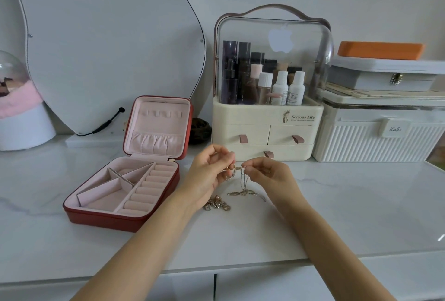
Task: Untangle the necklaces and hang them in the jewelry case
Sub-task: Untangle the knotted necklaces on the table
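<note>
A thin tangled necklace chain (243,181) hangs between my two hands, a little above the white marble top, its lower part trailing onto the surface. My left hand (209,175) pinches the chain's left end and my right hand (269,173) pinches the right end, fingertips almost touching. A small heap of gold and silver jewelry (216,204) lies on the top just below my left wrist. The red jewelry case (101,214) stands open at the left, pink lined, lid upright with small hooks and a gathered pocket.
A cream cosmetics organizer (265,129) with a clear dome and drawers stands right behind my hands. White ribbed storage boxes (380,139) sit at the right. A wavy mirror (108,48) leans on the wall, and a glass dome (14,98) is at the far left.
</note>
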